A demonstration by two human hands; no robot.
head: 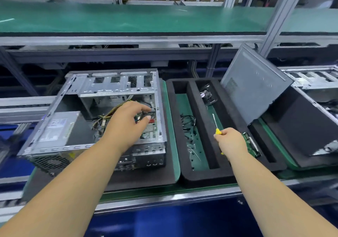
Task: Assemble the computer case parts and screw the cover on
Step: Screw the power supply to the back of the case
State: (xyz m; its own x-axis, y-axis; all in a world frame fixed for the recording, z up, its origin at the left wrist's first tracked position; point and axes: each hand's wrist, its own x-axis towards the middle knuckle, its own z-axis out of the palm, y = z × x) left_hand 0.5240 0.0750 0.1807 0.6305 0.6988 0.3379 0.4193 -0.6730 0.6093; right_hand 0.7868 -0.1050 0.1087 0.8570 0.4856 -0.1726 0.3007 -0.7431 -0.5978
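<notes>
An open silver computer case (pixel 73 90) lies on its side on a dark mat at the left, its power supply (pixel 56 129) and wiring exposed. My left hand (pixel 126 121) reaches inside it, fingers curled and pinching a small dark part near the right wall. My right hand (pixel 231 141) grips a yellow-handled screwdriver (pixel 215 122) over the black foam tray (pixel 199 177), shaft pointing away from me. The grey cover panel (pixel 254 88) leans tilted at the right, its lower edge resting in a black foam holder.
The foam tray's slots hold loose black cables and screws (pixel 190 127), a small fan (pixel 207 95) and a green circuit board (pixel 251 145). Another open case (pixel 314 83) stands at the far right. A green shelf (pixel 146 19) runs overhead behind the bench.
</notes>
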